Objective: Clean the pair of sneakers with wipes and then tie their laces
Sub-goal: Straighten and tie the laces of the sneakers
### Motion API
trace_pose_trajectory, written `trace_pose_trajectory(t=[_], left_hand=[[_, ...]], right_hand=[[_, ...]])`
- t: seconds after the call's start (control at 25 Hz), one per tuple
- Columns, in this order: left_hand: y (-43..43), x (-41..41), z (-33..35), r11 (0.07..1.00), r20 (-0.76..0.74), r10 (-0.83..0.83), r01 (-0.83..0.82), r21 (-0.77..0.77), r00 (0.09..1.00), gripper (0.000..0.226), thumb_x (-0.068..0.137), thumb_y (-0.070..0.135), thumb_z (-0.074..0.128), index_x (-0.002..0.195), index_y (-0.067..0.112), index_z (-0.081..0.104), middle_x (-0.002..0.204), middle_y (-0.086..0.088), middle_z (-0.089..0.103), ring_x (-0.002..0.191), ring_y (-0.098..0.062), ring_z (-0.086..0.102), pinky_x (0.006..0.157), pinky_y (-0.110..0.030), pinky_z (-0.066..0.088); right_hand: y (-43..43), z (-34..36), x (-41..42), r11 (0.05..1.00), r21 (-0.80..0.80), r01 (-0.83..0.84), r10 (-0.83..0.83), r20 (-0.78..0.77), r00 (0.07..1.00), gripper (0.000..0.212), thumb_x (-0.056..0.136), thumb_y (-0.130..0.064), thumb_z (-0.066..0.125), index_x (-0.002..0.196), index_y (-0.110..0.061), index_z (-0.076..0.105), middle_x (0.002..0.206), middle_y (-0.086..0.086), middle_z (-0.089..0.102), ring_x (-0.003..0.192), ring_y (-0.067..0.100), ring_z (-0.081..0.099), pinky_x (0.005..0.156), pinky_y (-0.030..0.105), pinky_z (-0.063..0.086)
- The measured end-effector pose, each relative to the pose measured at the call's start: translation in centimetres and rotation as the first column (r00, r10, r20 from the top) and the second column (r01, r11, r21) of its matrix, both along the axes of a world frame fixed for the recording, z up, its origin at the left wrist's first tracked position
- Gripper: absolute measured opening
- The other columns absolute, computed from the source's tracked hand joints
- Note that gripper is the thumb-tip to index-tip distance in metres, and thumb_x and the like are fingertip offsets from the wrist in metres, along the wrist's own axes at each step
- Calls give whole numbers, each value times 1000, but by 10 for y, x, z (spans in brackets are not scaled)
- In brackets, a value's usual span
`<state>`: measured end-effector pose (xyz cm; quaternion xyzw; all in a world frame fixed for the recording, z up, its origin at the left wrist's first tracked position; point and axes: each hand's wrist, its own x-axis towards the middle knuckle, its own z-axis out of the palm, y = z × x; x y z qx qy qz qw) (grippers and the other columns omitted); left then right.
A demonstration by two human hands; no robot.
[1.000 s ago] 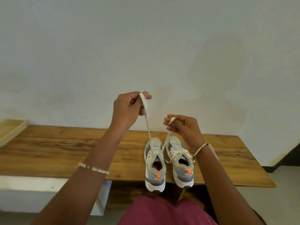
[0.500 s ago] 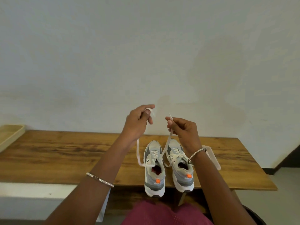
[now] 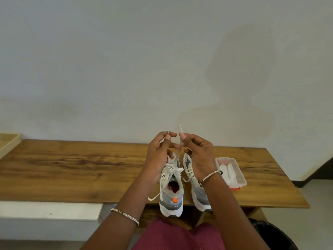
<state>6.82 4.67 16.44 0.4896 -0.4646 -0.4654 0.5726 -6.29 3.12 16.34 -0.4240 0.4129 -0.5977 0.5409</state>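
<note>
Two grey and white sneakers stand side by side at the table's front edge, heels toward me. The left sneaker (image 3: 171, 192) has an orange heel tab and its white lace (image 3: 177, 156) runs up from the eyelets. My left hand (image 3: 160, 152) pinches one lace end between thumb and forefinger. My right hand (image 3: 196, 156) pinches the other end just beside it, its tip poking upward. Both hands hover close together above the left sneaker's toe. The right sneaker (image 3: 200, 193) is partly hidden behind my right wrist.
A clear plastic tub of white wipes (image 3: 231, 173) with a red base sits right of the sneakers on the wooden table (image 3: 72, 168). A beige tray (image 3: 8, 143) lies at the far left. A white wall rises directly behind the table.
My left hand came down and to the right, and both hands drew together over the left sneaker. The lace now hangs slacker, and the wipes tub has come into view.
</note>
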Motion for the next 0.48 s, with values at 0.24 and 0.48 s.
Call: trace_pose_trajectory(t=[0.24, 0.48], left_hand=[[-13, -7, 0, 989, -265, 60, -22, 146, 962, 27, 85, 29, 74, 110, 21, 77, 110, 4, 77, 114, -15, 66, 95, -38, 48], [-21, -16, 2, 966, -536, 45, 100, 239, 843, 14, 84, 20, 76, 95, 14, 81, 100, -10, 77, 99, -28, 71, 96, -58, 53]], right_hand=[[-3, -3, 8, 999, 30, 36, -35, -7, 999, 20, 80, -18, 79, 99, -10, 77, 87, 1, 75, 77, 7, 66, 66, 24, 48], [-5, 4, 10, 998, 65, 23, -32, 142, 989, 21, 82, -6, 76, 103, 0, 73, 86, 9, 72, 66, 12, 67, 51, 20, 49]])
